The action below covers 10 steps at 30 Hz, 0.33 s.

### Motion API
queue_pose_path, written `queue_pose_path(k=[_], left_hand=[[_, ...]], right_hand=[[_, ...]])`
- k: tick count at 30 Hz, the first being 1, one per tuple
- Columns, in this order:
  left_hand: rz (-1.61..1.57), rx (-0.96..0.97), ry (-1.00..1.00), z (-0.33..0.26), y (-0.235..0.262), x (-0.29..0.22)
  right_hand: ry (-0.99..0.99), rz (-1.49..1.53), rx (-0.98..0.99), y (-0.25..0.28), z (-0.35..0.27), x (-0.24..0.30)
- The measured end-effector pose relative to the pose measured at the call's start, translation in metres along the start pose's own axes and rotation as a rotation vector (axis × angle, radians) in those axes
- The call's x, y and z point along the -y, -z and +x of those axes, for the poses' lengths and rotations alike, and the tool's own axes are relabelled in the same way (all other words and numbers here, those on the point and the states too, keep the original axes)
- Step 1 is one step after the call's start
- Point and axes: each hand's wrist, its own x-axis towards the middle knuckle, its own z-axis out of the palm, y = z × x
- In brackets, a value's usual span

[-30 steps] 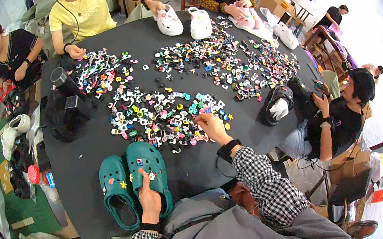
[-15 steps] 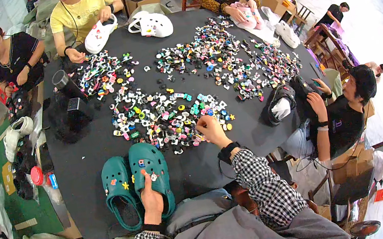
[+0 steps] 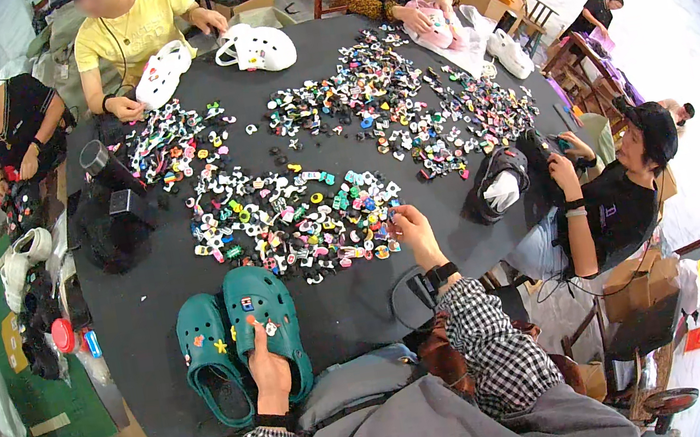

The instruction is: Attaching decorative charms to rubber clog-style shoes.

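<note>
Two teal clogs lie side by side near the table's front edge. My left hand (image 3: 270,373) is closed on the right-hand clog (image 3: 259,301), thumb on its upper and fingers hidden inside. That clog bears a few small charms; the other clog (image 3: 209,369) carries a yellow star charm (image 3: 220,346) and an orange one. Pinched at the right edge of a heap of colourful shoe charms (image 3: 296,222), my right hand (image 3: 416,235) has its fingertips together. Whatever they hold is too small to name.
More charm piles (image 3: 357,89) spread across the black table (image 3: 150,342). A dark cylinder (image 3: 108,165) and a small box (image 3: 131,207) stand at left. Co-workers around the table handle white clogs (image 3: 254,49), a pink clog (image 3: 434,27) and black shoes. A black shoe (image 3: 502,183) sits at right.
My right hand has shifted right to the heap's edge. My left hand keeps its hold on the teal clog. The co-worker in yellow now reaches toward another white clog; the whole view has moved slightly.
</note>
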Motion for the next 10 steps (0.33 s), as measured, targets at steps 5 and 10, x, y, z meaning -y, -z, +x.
queue_pose_path(k=[5,10], left_hand=[[-0.038,0.039,0.019,0.005,0.010,0.002],[-0.053,0.061,0.039,0.007,0.012,0.004]], right_hand=[[-0.143,0.184,0.019,-0.010,-0.015,-0.001],[-0.106,0.117,0.085,-0.011,-0.015,-0.020]])
